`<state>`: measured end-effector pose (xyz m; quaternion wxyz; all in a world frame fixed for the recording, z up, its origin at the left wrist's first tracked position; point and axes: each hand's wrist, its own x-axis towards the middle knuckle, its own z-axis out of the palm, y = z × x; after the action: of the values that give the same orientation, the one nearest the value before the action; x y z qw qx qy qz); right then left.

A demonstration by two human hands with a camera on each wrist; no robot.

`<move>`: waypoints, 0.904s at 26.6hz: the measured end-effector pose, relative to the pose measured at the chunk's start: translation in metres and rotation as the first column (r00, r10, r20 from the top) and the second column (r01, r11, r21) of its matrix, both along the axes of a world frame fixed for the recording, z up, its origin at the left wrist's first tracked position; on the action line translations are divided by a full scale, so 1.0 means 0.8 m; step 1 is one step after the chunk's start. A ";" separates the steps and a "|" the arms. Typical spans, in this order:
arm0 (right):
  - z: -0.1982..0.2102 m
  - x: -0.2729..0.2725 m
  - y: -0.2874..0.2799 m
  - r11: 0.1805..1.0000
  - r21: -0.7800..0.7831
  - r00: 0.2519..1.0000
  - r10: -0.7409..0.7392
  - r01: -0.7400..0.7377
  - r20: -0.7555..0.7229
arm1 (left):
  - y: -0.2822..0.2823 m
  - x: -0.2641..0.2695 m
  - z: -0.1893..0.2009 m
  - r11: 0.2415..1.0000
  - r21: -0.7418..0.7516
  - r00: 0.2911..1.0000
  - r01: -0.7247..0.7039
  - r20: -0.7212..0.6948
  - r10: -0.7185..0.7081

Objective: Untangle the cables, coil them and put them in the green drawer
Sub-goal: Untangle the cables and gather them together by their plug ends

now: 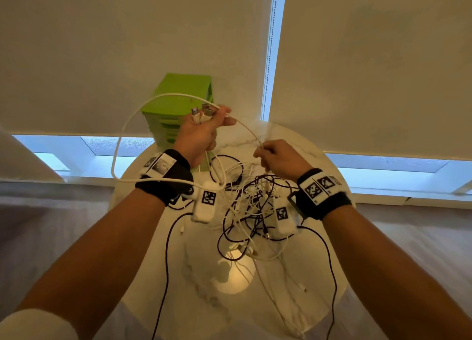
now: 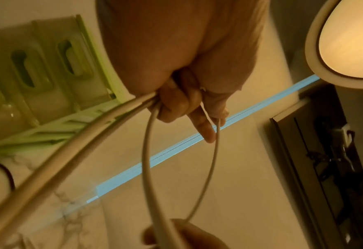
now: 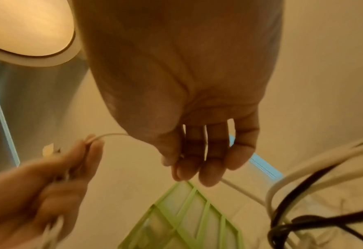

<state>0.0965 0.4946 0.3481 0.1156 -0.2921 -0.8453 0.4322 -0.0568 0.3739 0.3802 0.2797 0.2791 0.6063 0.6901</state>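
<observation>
My left hand (image 1: pixel 215 119) is raised in front of the green drawer unit (image 1: pixel 178 97) and grips a bunch of white cable ends (image 1: pixel 201 113), connectors pointing up. One white cable (image 1: pixel 120 140) loops out to the left and back under my left wrist. A thin white strand (image 1: pixel 246 129) runs from the left hand to my right hand (image 1: pixel 260 152), which pinches it. Below both hands lies the tangle of black and white cables (image 1: pixel 250 207) on the round marble table (image 1: pixel 301 296). In the left wrist view my left hand (image 2: pixel 176 104) is curled round the white cables (image 2: pixel 73 146).
The green drawer unit (image 2: pixel 48 75) stands at the table's far edge against the roller blinds (image 1: pixel 370 71); its drawers look closed. A black cable (image 1: pixel 166 263) trails off the table's near edge. A round ceiling lamp (image 3: pixel 25 25) shows in the wrist views.
</observation>
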 end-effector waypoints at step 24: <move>0.066 0.093 0.046 0.989 0.031 0.835 0.141 -0.147 -0.532 | 0.062 0.078 -0.044 0.882 -0.445 0.876 0.153 -0.352 -0.330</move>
<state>0.1706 0.5313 0.4006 0.3111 -0.0970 -0.7972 0.5082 0.0058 0.4235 0.3454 0.2809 0.4312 0.7403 0.4325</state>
